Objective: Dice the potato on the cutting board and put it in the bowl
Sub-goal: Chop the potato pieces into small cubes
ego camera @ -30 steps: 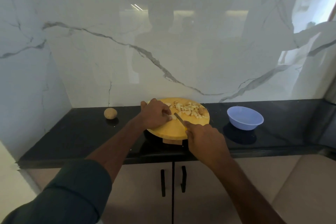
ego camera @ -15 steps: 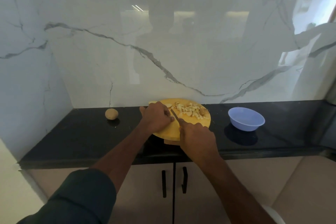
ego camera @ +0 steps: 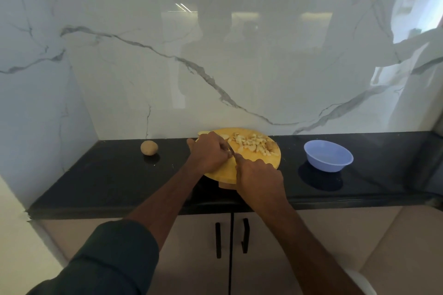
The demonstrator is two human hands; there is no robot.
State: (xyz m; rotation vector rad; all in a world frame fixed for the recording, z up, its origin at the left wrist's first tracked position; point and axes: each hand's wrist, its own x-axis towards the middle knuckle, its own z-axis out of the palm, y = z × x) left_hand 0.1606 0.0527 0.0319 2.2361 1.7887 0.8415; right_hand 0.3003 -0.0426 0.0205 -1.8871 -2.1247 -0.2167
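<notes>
We're mid-dice. Our left hand (ego camera: pixel 211 152) sits curled on the round cutting board (ego camera: pixel 251 158), fingers bent over something at the left of the board. Probably the last uncut piece of potato, but the hand hides it, so we can't tell what it grips. The curl likely keeps our fingertips behind the blade.

Our right hand (ego camera: pixel 260 175) is closed round a knife (ego camera: pixel 231 151). The handle is buried in the fist and only a short stretch of blade shows, angled up-left into the gap beside the left hand. The hands are nearly touching, so cuts look short and close.

The diced potato (ego camera: pixel 251 143) lies heaped on the far right part of the board, away from the blade, which keeps the cutting zone free. A browner chunk sits at the right edge of the heap, possibly skin or an end piece.

The bowl (ego camera: pixel 328 155) stands on the black tabletop (ego camera: pixel 107 175) to the right of the board, apart from it, and looks empty. Nothing transferred yet. It's on the knife side, handy for scraping across.

A whole potato (ego camera: pixel 149 148) sits on the tabletop, well left of the board, untouched.

The board overhangs a small stand near the tabletop's front edge, so heavy pressure at the near rim could tip it.
</notes>
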